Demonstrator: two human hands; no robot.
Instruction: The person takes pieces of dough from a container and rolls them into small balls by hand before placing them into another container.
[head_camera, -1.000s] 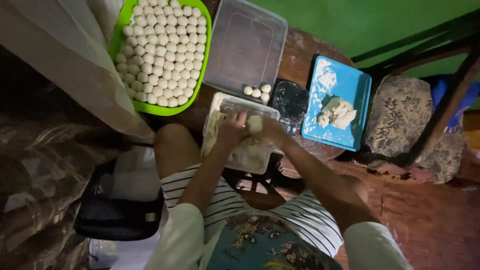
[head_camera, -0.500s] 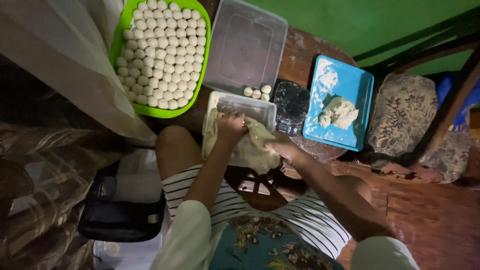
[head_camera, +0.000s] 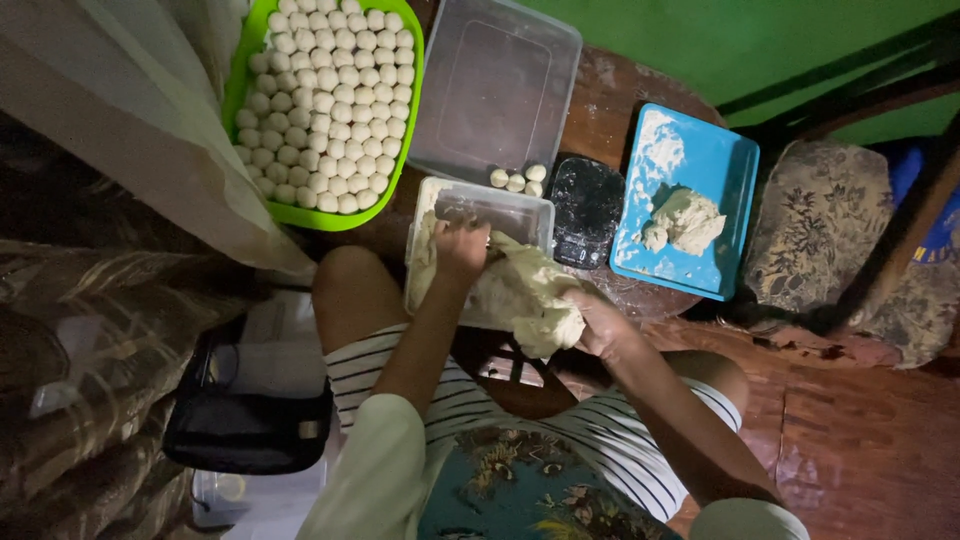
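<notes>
Pale dough stretching out of the clear tub.
My left hand pins it down; my right hand grips and pulls the end.

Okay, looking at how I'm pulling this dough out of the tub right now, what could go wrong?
The dough mass stretches over the rim of the clear tub, hanging past the table edge above your lap; if it tears, a piece may drop. Only your right hand supports the hanging end, while the left hand pulls inside the tub, which could tip or slide. The black scale sits right beside the tub and might get knocked or smeared.
</notes>
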